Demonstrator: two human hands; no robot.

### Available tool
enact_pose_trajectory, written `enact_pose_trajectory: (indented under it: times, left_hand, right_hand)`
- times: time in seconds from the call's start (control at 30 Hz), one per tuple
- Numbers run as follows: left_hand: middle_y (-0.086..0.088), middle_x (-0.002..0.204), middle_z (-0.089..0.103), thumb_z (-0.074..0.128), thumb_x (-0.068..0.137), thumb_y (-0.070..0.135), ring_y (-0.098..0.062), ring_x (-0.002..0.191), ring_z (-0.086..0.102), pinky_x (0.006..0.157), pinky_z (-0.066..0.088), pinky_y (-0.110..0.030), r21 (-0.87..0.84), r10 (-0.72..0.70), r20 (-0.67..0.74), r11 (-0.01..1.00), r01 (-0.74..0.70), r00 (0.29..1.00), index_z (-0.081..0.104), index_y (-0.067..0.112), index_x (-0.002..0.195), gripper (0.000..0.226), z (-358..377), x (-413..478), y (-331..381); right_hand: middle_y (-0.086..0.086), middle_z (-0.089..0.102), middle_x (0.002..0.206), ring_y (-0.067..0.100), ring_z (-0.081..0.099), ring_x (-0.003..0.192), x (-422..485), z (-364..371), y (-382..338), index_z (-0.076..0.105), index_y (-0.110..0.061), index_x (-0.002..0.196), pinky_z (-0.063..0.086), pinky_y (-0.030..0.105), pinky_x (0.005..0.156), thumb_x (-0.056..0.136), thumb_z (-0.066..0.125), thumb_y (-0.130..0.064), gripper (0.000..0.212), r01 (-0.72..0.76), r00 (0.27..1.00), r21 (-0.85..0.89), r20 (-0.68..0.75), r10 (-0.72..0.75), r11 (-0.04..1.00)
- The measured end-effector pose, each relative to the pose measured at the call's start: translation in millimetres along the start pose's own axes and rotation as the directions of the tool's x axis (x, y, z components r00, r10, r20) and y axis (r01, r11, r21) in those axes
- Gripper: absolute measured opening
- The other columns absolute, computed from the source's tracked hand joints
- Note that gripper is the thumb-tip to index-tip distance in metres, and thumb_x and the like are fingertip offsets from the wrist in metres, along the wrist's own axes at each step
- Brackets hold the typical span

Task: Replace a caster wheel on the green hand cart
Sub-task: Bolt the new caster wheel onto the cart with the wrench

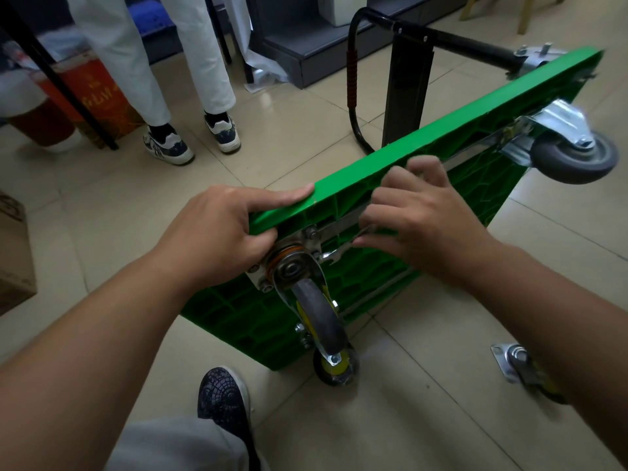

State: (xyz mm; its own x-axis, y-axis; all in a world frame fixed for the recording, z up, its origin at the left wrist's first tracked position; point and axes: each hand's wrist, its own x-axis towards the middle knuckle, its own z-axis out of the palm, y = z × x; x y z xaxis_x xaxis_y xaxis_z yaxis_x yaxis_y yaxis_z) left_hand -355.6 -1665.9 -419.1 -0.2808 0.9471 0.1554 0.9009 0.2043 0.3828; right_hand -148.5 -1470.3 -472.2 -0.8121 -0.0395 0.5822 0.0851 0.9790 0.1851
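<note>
Tipped up on one long edge on the beige tiled floor (424, 402): green plastic hand cart (441, 130), ribbed underside facing the camera, black tubular handle (353, 79) sticking out behind it.

At the near upper corner, bolted on by a steel plate: swivel caster with a grey rubber wheel (316, 314). Below it, at the bottom corner and touching the floor, a second caster with a yellow hub (334, 367). At the far upper corner, a third grey-wheeled caster (574, 158).

Left hand (217, 232) clamped over the cart's top edge just beside the near caster, thumb laid flat along the edge, fingers curled under against the plate.

Right hand (424, 215) curled round the shank of a small silver open-ended wrench (343, 249), slightly blurred; wrench head at a bolt on the plate's right side. Cannot tell whether seated on the nut.

Loose on the floor, well apart to the right and partly hidden by the right forearm: spare caster with a square steel plate (516, 365).

Farther back on the left, a standing person's white trousers (136, 62) and sneakers, beside a red carton (102, 96).
</note>
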Motion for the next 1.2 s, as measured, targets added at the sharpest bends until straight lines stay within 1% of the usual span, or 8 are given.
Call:
enact_pose_trajectory:
  times: [0.2,0.4,0.57,0.67,0.83,0.93,1.03,1.2]
  left_hand:
    - [-0.004,0.106,0.079,0.062,0.089,0.025,-0.012,0.051,0.057,0.055,0.054,-0.049,0.004,-0.011,0.012,1.0,0.011,1.0,0.042,0.075,0.137,0.071,-0.5,0.1,-1.8]
    - [0.001,0.103,0.08,0.061,0.089,0.027,-0.012,0.054,0.057,0.05,0.051,-0.045,0.0,-0.013,0.021,1.0,0.013,1.0,0.048,0.067,0.139,0.065,-0.6,-0.3,-1.7]
    - [-0.004,0.095,0.079,0.065,0.091,0.022,-0.013,0.051,0.055,0.05,0.051,-0.045,0.012,-0.013,0.012,1.0,0.013,1.0,0.048,0.068,0.138,0.068,0.4,0.9,-3.8]
    - [-0.004,0.106,0.079,0.062,0.09,0.027,-0.013,0.049,0.055,0.053,0.054,-0.048,0.007,-0.017,0.018,1.0,0.017,1.0,0.046,0.071,0.137,0.067,0.1,1.2,-3.3]
    - [-0.002,0.109,0.079,0.066,0.09,0.023,-0.011,0.055,0.061,0.057,0.056,-0.048,-0.011,-0.005,0.011,1.0,0.005,1.0,0.046,0.072,0.137,0.07,-0.1,1.5,-1.3]
    - [-0.003,0.112,0.079,0.067,0.09,0.021,-0.017,0.058,0.065,0.059,0.057,-0.05,-0.022,-0.001,0.01,1.0,0.001,1.0,0.042,0.076,0.134,0.074,-0.2,1.1,-0.3]
    - [-0.005,0.11,0.079,0.065,0.091,0.026,-0.024,0.068,0.071,0.066,0.059,-0.051,-0.04,-0.007,0.02,0.999,0.008,1.0,0.037,0.079,0.133,0.073,1.4,1.3,-0.7]
    - [-0.01,0.11,0.078,0.059,0.088,0.034,-0.034,0.086,0.074,0.078,0.062,-0.051,-0.044,-0.017,0.032,0.999,0.018,0.999,0.036,0.081,0.133,0.069,3.5,2.2,-3.9]
  right_hand:
    - [0.001,0.066,0.082,0.029,0.059,0.094,13.9,9.1,-8.7,0.067,-0.017,0.084,0.031,0.042,0.095,0.085,0.068,-0.049,0.032,-0.018,1.0,-0.144,0.013,0.02,0.989]
    - [-0.004,0.068,0.085,0.024,0.058,0.093,-21.8,45.7,-26.9,0.07,-0.021,0.084,0.04,0.041,0.088,0.086,0.059,-0.064,0.044,-0.461,0.885,0.061,0.109,0.453,0.885]
    - [-0.005,0.073,0.085,0.005,0.066,0.079,-46.2,85.9,-71.5,0.078,-0.021,0.091,0.051,0.028,0.069,0.082,0.071,-0.057,0.037,-0.846,0.454,0.518,0.581,0.675,0.123]
    - [0.007,0.077,0.085,0.006,0.068,0.075,-43.2,98.9,-112.4,0.077,-0.007,0.091,0.05,0.03,0.072,0.083,0.071,-0.046,0.04,-0.722,0.358,0.61,0.732,0.579,-0.325]
    - [0.016,0.074,0.096,0.03,0.069,0.087,-53.4,107.1,-128.1,0.072,0.001,0.1,0.052,0.039,0.077,0.089,0.072,-0.043,0.045,-0.574,0.288,0.422,0.906,0.31,-0.702]
    - [0.003,0.07,0.072,0.015,0.06,0.066,-72.8,98.9,-113.6,0.072,-0.001,0.085,0.046,0.019,0.059,0.086,0.075,-0.03,0.029,-0.6,0.276,0.509,0.856,0.437,-0.617]
    - [-0.004,0.068,0.063,0.008,0.059,0.058,-94.2,83.9,-77.5,0.073,-0.013,0.074,0.045,0.015,0.055,0.081,0.08,-0.026,0.016,-0.767,0.318,0.592,0.684,0.656,-0.246]
    - [-0.015,0.062,0.076,0.003,0.055,0.072,-65.1,36.9,-11.7,0.069,-0.025,0.08,0.04,0.02,0.075,0.078,0.068,-0.055,0.03,-0.639,0.768,0.461,0.335,0.546,0.616]
